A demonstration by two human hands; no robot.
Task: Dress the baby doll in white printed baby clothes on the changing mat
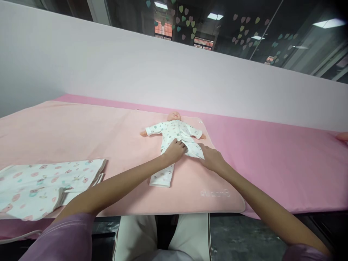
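Observation:
A baby doll lies face up on a peach-pink mat, its arms spread wide and its head toward the wall. It wears a white patterned baby outfit. My left hand is closed at the outfit's waist, fingers curled into the cloth. On the right, my right hand pinches the outer edge of the outfit's lower part, which is drawn out sideways. The other trouser leg lies toward me, partly behind my left forearm. The doll's legs are hidden by cloth and hands.
A folded white patterned cloth lies at the left front. Brighter pink padding extends right. Behind it rises a white wall below a window with heart stickers. Another person's fingers show at the right edge.

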